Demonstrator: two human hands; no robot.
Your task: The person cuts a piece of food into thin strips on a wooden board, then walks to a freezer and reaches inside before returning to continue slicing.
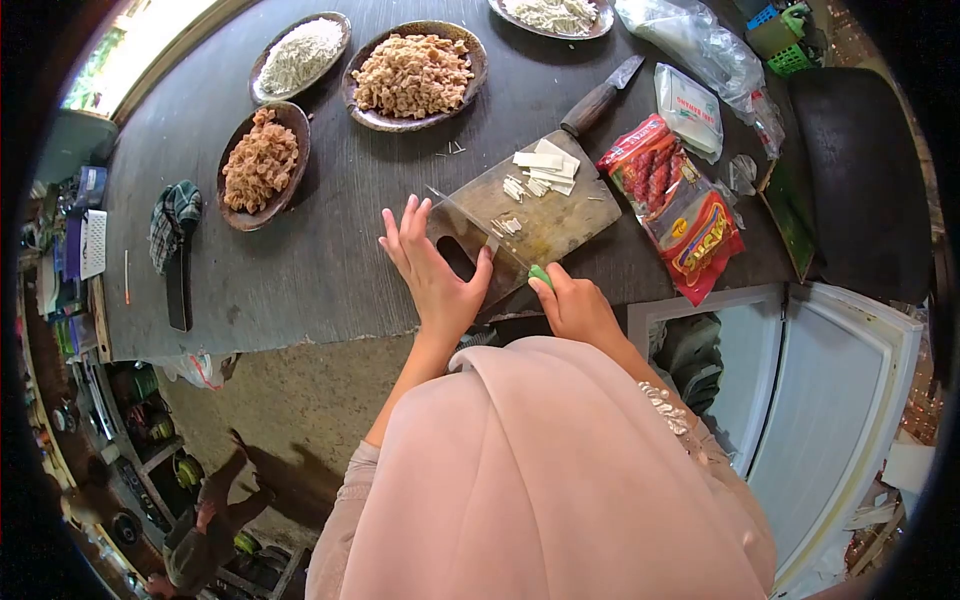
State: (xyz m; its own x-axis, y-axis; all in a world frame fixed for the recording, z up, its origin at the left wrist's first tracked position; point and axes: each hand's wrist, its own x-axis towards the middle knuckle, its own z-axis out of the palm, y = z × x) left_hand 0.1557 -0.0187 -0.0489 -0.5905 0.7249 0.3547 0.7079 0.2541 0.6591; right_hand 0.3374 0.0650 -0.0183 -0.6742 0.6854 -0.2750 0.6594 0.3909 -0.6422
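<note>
The dark table [330, 280] carries 4 filled dishes [415, 125], a cutting board [575, 215] and a red packet [675, 205].

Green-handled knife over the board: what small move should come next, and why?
Probably curl the left hand back a little before slicing: its spread fingers appear close to the tip of the green-handled knife, which the right hand holds over the cutting board, and its thumb is near a pale piece.

Kitchen (seemingly), cutting board [570, 215], knives [540, 274], food bowls [290, 120]
</note>
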